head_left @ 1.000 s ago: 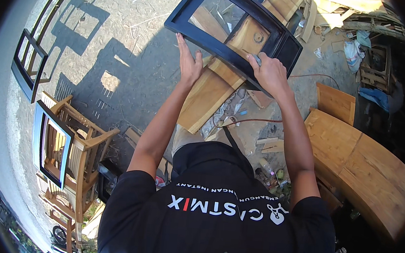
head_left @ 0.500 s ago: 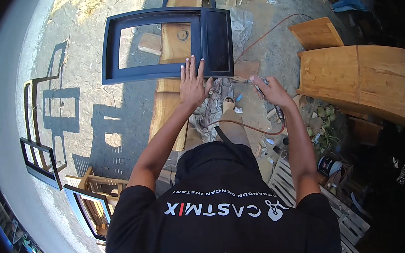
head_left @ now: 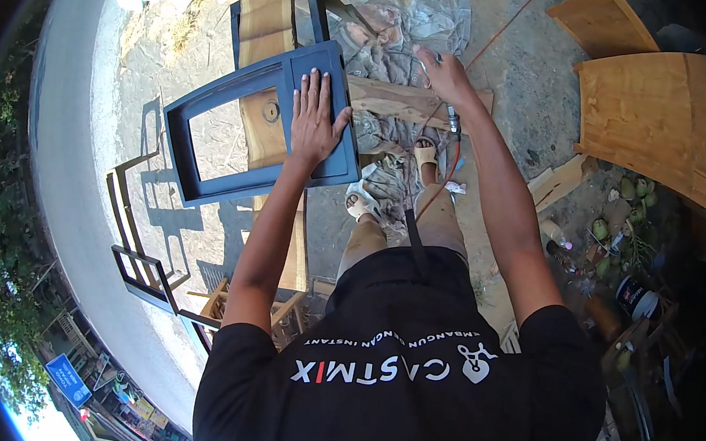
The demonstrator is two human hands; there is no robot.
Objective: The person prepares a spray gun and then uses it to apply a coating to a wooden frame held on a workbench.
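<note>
A dark-painted wooden frame (head_left: 247, 179), with a rectangular opening and a solid panel at its right end, lies across a light wooden plank (head_left: 261, 44). My left hand (head_left: 314, 129) rests flat on the solid panel, fingers stretched and slightly apart. To the right of the frame, clear of it, my right hand (head_left: 449, 79) is closed around an air blow gun; its body is mostly hidden by my fingers. Below that hand a metal hose coupling (head_left: 453, 122) joins the gun to an orange-red air hose (head_left: 451, 169).
Another dark frame (head_left: 311, 7) stands behind the plank. Crumpled plastic sheeting (head_left: 442, 18) and a loose board (head_left: 405, 101) lie on the ground. Brown wooden panels (head_left: 660, 121) and a dark bucket (head_left: 638, 298) are at right. Thin dark frames (head_left: 145, 274) lean at left, near a white wall-like strip.
The view has shifted and turned. My left hand has moved from the frame's near rail onto its solid panel. My right hand has moved farther out, past the frame's right end.
</note>
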